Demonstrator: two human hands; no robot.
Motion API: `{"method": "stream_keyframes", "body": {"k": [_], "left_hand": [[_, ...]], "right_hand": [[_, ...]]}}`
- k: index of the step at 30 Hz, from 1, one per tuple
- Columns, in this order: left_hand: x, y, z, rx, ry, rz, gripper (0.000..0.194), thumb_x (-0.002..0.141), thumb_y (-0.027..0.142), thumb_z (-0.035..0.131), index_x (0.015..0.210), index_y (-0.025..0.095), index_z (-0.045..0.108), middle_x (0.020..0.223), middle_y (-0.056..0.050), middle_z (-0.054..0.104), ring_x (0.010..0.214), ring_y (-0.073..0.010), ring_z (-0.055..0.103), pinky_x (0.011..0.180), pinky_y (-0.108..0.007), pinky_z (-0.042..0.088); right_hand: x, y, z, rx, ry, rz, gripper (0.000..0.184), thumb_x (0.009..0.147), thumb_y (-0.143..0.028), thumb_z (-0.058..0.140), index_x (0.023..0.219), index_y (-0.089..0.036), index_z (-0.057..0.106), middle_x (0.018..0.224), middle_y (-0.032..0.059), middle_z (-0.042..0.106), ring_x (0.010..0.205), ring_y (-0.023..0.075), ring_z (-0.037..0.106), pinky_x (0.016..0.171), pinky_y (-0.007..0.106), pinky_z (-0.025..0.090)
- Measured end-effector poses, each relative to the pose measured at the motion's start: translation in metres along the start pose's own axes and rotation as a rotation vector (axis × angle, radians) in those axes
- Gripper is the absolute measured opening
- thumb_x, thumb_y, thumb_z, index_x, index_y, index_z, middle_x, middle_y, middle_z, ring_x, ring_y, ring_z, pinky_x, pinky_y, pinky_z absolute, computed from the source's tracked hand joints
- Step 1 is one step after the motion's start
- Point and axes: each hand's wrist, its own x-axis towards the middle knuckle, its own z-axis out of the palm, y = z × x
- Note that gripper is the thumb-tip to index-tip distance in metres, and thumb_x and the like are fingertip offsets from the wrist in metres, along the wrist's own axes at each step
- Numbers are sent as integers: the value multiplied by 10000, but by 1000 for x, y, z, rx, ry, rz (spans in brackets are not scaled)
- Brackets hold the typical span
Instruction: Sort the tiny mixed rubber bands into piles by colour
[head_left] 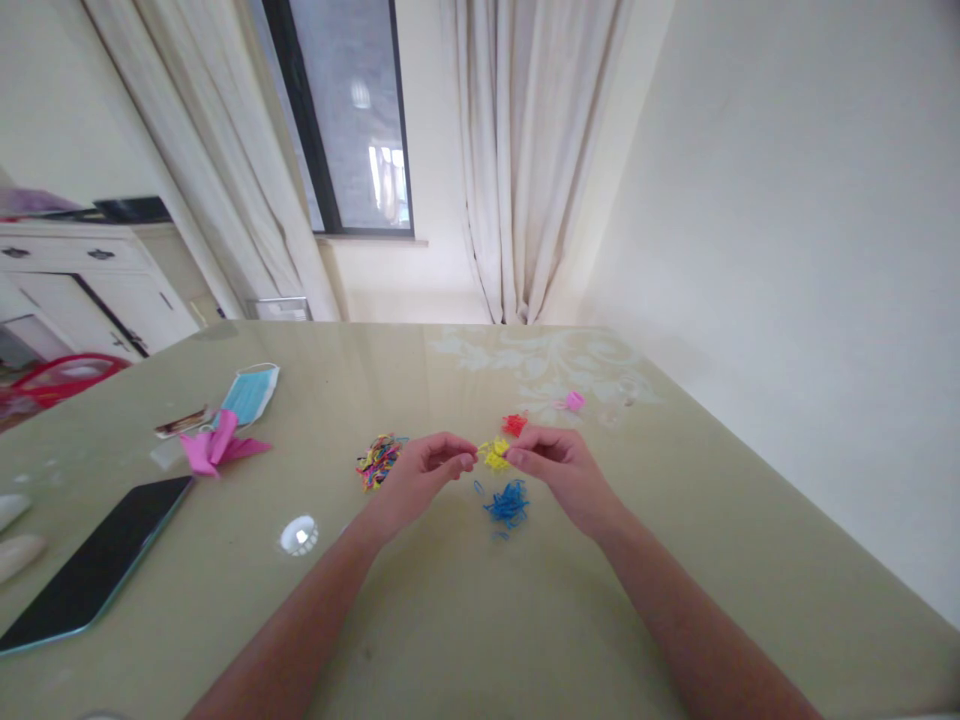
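Note:
Over the table, my left hand (pixel 420 475) has its thumb and index finger pinched close together. My right hand (pixel 562 465) faces it, also pinched. A pile of small thin yellow loops (pixel 496 454) shows between the fingertips; a yellow strand reaches the left fingertips, but whether it is held cannot be made out. Nearer me lies a pile of blue loops (pixel 508 504), with a few stray ones beside it. Red loops (pixel 514 425) sit just beyond the yellow, and pink ones (pixel 574 401) farther right. A mixed-colour pile (pixel 380 460) is left of my left hand, partly covered by it.
On the left of the glossy table (pixel 450 620) are a dark tablet-like slab (pixel 97 560), a folded pink paper shape (pixel 219 447), and a blue face mask (pixel 251 393). A round shiny object (pixel 299 536) lies near my left forearm. A wall (pixel 810 250) runs along the right edge.

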Motion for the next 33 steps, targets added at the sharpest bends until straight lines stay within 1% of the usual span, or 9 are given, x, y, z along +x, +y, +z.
{"method": "stream_keyframes", "body": {"k": [3,5,9,13,17,20,26,30,33], "left_hand": [[1,-9,-9,495,184,58,246,976,367,576,1039,215,758,1081,-95,781,1033,-274,699,966,-430,513],[1,-17,-13,802,260,47,261,990,314,552,1141,225,744,1245,-120,739,1187,-313,640,1058,-479,442],[0,-31,-19,1040,205,-26,318,1016,321,526,1278,243,688,1400,-135,666,1276,-322,587,1092,-500,388],[3,-32,-22,1070,146,-37,279,1021,283,500,1161,243,737,1268,-115,721,1178,-294,632,1043,-455,422],[7,-28,-25,1057,131,-51,290,1010,237,492,1077,225,774,1136,-115,745,1084,-292,670,979,-424,469],[8,-27,-26,1001,141,-64,308,1005,210,483,1058,219,786,1101,-117,753,1062,-291,687,963,-417,486],[8,-31,-25,895,182,-19,332,973,158,461,1078,207,773,1117,-117,750,1051,-287,704,953,-416,516],[10,-33,-27,735,243,53,296,916,145,495,1018,205,766,1060,-97,757,994,-261,714,937,-403,535],[9,-25,-28,469,277,63,228,884,204,563,990,195,765,991,-83,767,889,-231,721,875,-379,566]], "right_hand": [[-4,-14,-7,165,50,-14,312,737,-506,878,702,-222,753,722,19,645,695,171,556,656,310,463],[-7,-21,-9,188,46,-42,309,719,-495,896,679,-226,751,707,18,627,690,169,544,654,311,461],[-9,-27,-11,175,29,-79,310,717,-495,898,652,-234,743,654,4,573,656,164,507,651,322,456],[-3,-34,-22,120,43,-125,311,717,-510,891,660,-237,752,653,2,573,654,164,506,634,320,442],[9,-37,-49,-150,-71,-26,274,747,-448,872,712,-193,777,633,-2,593,586,132,475,549,283,364],[15,-24,-73,-394,-157,65,271,756,-437,844,743,-170,796,589,-9,595,552,123,456,527,270,330],[10,13,-105,-537,-273,212,208,761,-370,797,692,-173,797,618,8,676,571,148,547,553,269,383],[8,20,-113,-606,-323,283,171,732,-333,794,679,-171,805,593,4,672,576,154,556,559,265,385],[10,19,-112,-716,-266,290,140,703,-304,812,678,-167,808,593,12,668,597,155,545,573,270,368]]}}
